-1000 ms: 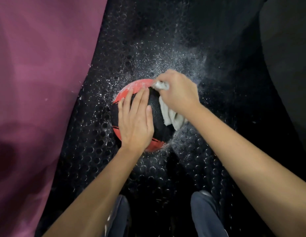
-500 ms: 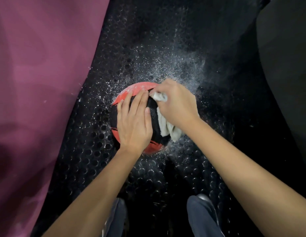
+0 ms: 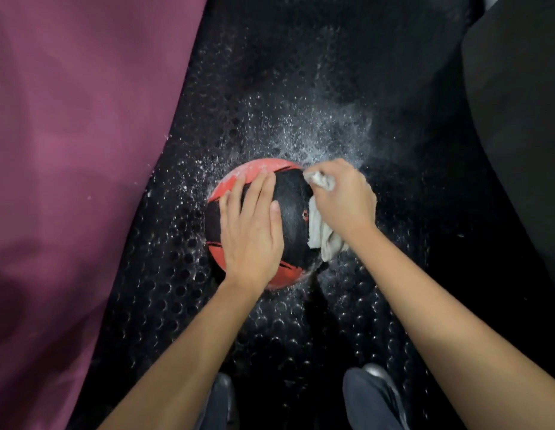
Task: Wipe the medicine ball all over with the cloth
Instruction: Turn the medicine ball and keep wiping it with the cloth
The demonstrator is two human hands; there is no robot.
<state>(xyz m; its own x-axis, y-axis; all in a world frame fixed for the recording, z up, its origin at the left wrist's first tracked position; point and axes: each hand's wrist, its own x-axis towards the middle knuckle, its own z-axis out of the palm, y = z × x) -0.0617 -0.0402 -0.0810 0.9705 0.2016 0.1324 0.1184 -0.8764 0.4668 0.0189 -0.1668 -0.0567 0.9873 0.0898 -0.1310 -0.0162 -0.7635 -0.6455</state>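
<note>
1. Medicine ball [image 3: 293, 209], red and black, sits on black rubber mat [image 3: 270, 72] with round holes, about mid-mat, nearer its left edge than its right.
2. Left hand [image 3: 251, 237] lies flat on top-left of ball, fingers straight and together, palm pressing down, nothing gripped.
3. Right hand [image 3: 344, 200] has fingers curled tight round a bunched grey-white cloth [image 3: 321, 234], pressing it against the ball's right side.
4. Cloth hangs below the right hand, loose end trailing down the ball's lower right.
5. White powdery specks [image 3: 316, 131] are scattered on the mat around the ball, densest just beyond its far side.
6. Maroon fabric [image 3: 77, 150] covers the mat's left edge.
7. Dark surface [image 3: 518, 119] runs along the right edge.
8. Two dark trouser legs [image 3: 372, 398] show at the near edge, below the forearms.
</note>
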